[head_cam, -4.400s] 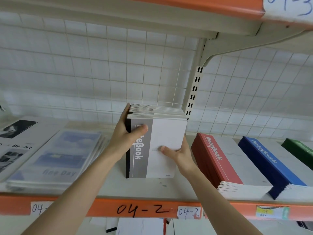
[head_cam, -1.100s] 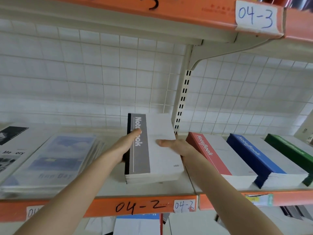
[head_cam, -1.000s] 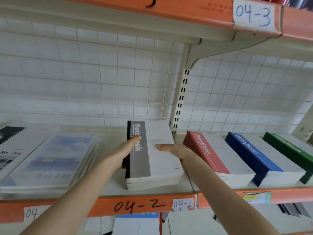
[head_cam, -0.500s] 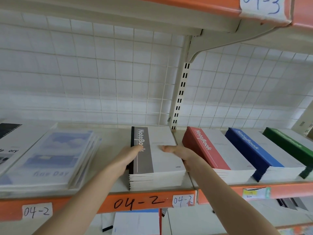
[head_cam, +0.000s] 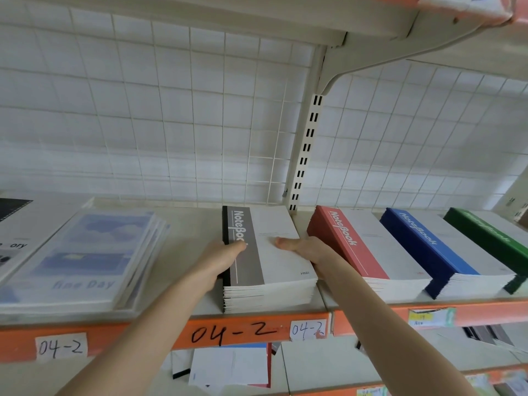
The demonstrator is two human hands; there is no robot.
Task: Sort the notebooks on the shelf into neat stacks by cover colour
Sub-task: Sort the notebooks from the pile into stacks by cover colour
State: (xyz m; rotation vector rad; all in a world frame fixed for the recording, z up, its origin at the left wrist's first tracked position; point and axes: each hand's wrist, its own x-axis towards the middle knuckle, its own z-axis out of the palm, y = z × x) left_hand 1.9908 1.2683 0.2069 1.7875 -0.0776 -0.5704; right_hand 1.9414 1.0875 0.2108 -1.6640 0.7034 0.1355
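a: whereabouts of the grey notebook stack?
b: flat on the shelf, black spine to the left, front edge just behind the orange rail marked 04-2.
a: and the left hand?
b: clasped on the spine side of that stack. thumb laid over the grey band of the top cover, fingers tucked down along the spine, mostly out of sight.
a: right hand?
b: clasped on the opposite side. thumb flat on the white part of the cover, fingers pushed down into the gap between this stack and the red stack. touching the red one or not: cannot tell.
a: neighbours further right?
b: red stack just beside, then blue stack, then green stack, side by side, spines to the left, one colour apiece. green one partly cut off by the frame edge.
a: and to the left?
b: untidy pile of pale blue "fine day" booklets, fanned out, apart from the grey stack with bare shelf between. beyond that, a black-and-white booklet, half out of frame.
a: behind and below?
b: white wire grid at the back, slotted post rising behind the gap between grey and red. loose sheets on a lower level under the rail.
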